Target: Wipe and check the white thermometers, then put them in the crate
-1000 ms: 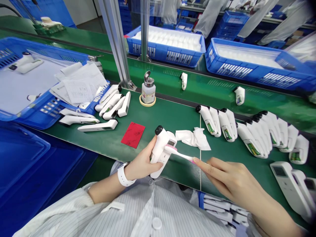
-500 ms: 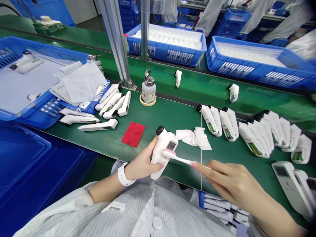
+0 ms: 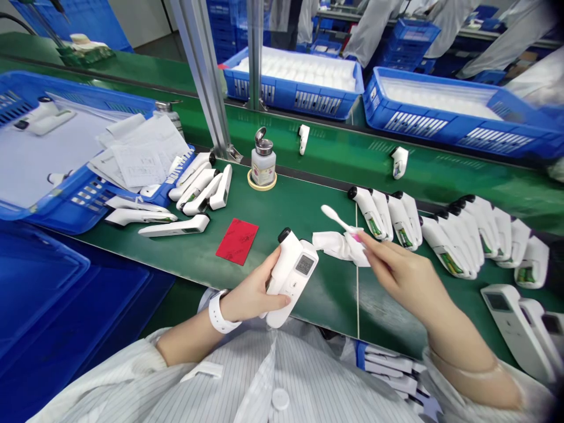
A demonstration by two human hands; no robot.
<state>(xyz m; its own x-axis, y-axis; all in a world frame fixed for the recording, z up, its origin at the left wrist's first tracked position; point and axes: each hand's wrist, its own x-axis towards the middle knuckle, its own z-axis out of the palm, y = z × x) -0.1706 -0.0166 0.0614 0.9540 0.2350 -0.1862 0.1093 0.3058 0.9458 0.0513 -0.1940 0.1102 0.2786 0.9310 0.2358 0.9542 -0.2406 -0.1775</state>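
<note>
My left hand (image 3: 258, 288) is closed around a white infrared thermometer (image 3: 294, 283) with a black tip and a small grey display facing up. Between the fingers of my right hand (image 3: 403, 267) is a toothbrush (image 3: 337, 218), white with a pink part at the grip. Its head points up and left, apart from the thermometer, over the green bench. Beneath the brush lies a crumpled white wipe (image 3: 333, 244), partly covered by the brush and fingers. A red square sheet (image 3: 237, 241) lies flat to the left of the thermometer.
More thermometers stand in rows at right (image 3: 449, 249) and lie in a group at left (image 3: 198, 188). A pump bottle (image 3: 263, 161) sits in a yellow ring. Blue baskets (image 3: 308, 106) line the far side; another basket (image 3: 88, 197) holds papers. Two thermometers lie on the green conveyor belt (image 3: 343, 150).
My right hand has lifted the toothbrush off the thermometer and carried it up and right over the wipe. The thermometers on the belt have shifted left. My left hand stays nearly still.
</note>
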